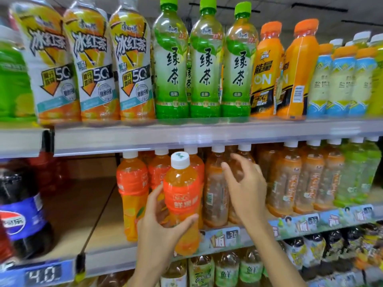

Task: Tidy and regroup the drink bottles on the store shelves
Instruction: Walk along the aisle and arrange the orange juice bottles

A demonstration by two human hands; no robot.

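An orange drink bottle is gripped by the left hand just off the middle shelf; the open, empty right hand is extended toward tea bottles. Regrouping appears unfinished, with bare shelf space at left.

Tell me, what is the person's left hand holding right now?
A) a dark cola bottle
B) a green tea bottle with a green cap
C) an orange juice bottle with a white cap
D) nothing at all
C: the left hand wraps around the lower half of an orange juice bottle with a white cap, in front of the middle shelf, while the right hand reaches open toward the amber tea bottles.
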